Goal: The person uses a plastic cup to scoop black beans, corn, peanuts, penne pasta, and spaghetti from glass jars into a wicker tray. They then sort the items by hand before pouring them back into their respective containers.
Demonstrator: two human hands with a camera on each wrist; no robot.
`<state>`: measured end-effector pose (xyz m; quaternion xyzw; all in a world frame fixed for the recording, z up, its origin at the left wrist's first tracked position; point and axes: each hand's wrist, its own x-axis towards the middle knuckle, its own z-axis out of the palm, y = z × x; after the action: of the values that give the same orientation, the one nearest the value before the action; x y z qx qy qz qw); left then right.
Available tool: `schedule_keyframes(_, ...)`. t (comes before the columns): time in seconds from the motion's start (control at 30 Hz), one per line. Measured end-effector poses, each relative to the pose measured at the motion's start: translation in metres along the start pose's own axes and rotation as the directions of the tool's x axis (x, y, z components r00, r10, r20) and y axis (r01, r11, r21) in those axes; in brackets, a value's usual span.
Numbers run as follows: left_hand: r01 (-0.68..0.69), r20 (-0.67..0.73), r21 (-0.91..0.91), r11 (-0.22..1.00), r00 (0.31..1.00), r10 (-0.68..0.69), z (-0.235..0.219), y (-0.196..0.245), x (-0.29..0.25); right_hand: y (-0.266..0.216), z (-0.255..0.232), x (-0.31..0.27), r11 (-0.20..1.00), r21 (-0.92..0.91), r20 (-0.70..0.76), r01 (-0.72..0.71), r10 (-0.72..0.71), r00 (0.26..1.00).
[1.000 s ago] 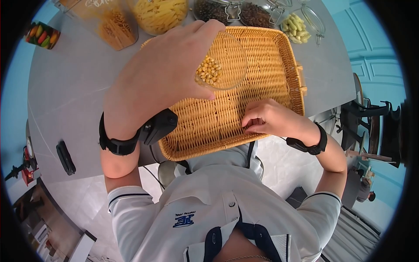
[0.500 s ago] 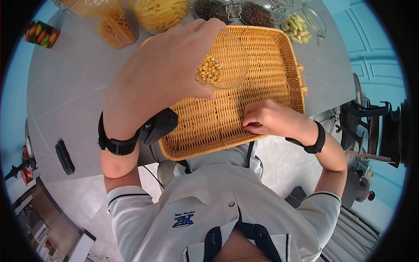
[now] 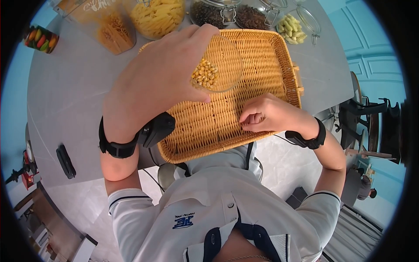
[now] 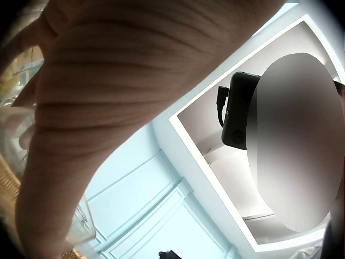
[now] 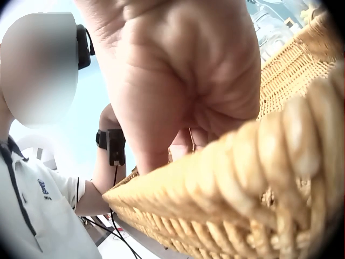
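1. Right hand (image 3: 268,115) at the near right side of a tan woven wicker basket (image 3: 290,78), its fingers bent inward just inside the near rim; whether they are loosely curled or pinch something small, I cannot tell, as the right wrist view has the rim in front of the fingertips.
2. Basket, rectangular, lying flat on the grey counter (image 3: 65,100), its longer sides seeming to run left to right across the person's front.
3. Left hand (image 3: 161,67) over the basket's left part, its fingers gripping a clear glass container (image 3: 229,56) from the left, with yellow corn kernels (image 3: 205,74) gathered towards the palm.
4. The glass container lies ahead and to the left of the right fingers, well apart from them; the left hand is the one at it. Its circular outline shows from above; its long axis I cannot tell.
5. Beyond the basket, a large glass jar of yellow tube pasta (image 3: 157,17), a clip-top jar of black beans (image 3: 209,15) and a small glass jar of pale green pieces (image 3: 291,29).
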<state>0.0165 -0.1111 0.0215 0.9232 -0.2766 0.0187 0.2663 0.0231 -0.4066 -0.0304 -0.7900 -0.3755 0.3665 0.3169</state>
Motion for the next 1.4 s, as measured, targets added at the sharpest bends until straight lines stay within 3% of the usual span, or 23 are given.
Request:
schedule_keyframes(0.07,0.002,0.007,-0.001,1.0,1.0,-0.002,-0.001,0.0,0.0,-0.003,-0.004,0.0,0.996,0.07,0.07,-0.062,0.057,0.996)
schedule_keyframes(0.33,-0.009,-0.007,0.009,1.0,1.0,0.009,0.001,0.0,0.0,-0.005,0.005,0.002,0.96,-0.254,0.101,0.121,-0.098,0.99)
schedule_keyframes(0.47,-0.01,-0.005,0.001,1.0,1.0,0.01,0.0,0.0,0.0,-0.015,0.007,0.002,0.852,-0.471,0.134,0.228,-0.186,0.973)
schedule_keyframes(0.57,-0.007,-0.009,0.002,1.0,1.0,0.007,0.001,0.0,0.0,-0.014,0.005,0.006,0.851,-0.46,0.203,0.252,-0.176,0.963)
schedule_keyframes(0.67,0.002,-0.004,0.012,1.0,1.0,-0.002,0.001,0.001,0.0,-0.006,0.008,0.006,0.879,-0.382,0.169,0.285,-0.236,0.957)
schedule_keyframes(0.77,0.007,0.002,0.008,1.0,1.0,-0.007,0.001,0.001,0.0,-0.005,0.004,0.009,0.936,-0.27,0.18,0.227,-0.182,0.967)
schedule_keyframes(0.87,-0.004,-0.008,-0.008,1.0,1.0,0.004,0.001,-0.001,0.0,0.001,0.002,0.009,0.965,-0.175,0.142,0.195,-0.171,0.975)
schedule_keyframes(0.97,0.0,-0.006,-0.016,1.0,1.0,0.0,0.0,0.0,0.0,0.001,-0.011,0.005,0.98,-0.029,0.013,0.195,-0.195,0.981)
schedule_keyframes(1.07,0.002,-0.002,-0.02,1.0,1.0,-0.002,-0.001,0.002,0.0,-0.014,-0.04,-0.004,0.991,-0.028,-0.192,0.128,-0.131,0.973)
schedule_keyframes(1.17,0.0,-0.002,-0.021,1.0,1.0,0.0,-0.002,0.005,0.001,-0.035,-0.067,-0.009,0.976,0.017,-0.424,0.216,-0.189,0.886)
schedule_keyframes(1.23,-0.02,-0.014,-0.022,1.0,1.0,0.019,0.0,0.006,0.002,-0.05,-0.073,0.0,0.942,-0.09,-0.488,0.322,-0.323,0.811)
schedule_keyframes(1.27,-0.04,-0.024,-0.021,0.999,0.999,0.04,0.001,0.005,0.003,-0.056,-0.073,0.008,0.918,-0.146,-0.514,0.37,-0.39,0.764)
schedule_keyframes(1.3,-0.06,-0.034,-0.021,0.998,0.998,0.059,0.001,0.005,0.003,-0.061,-0.071,0.013,0.916,-0.211,-0.486,0.34,-0.4,0.777)
schedule_keyframes(1.4,-0.045,-0.021,-0.02,0.999,0.999,0.045,-0.001,0.008,0.003,-0.059,-0.059,0.033,0.86,-0.294,-0.484,0.416,-0.51,0.711)
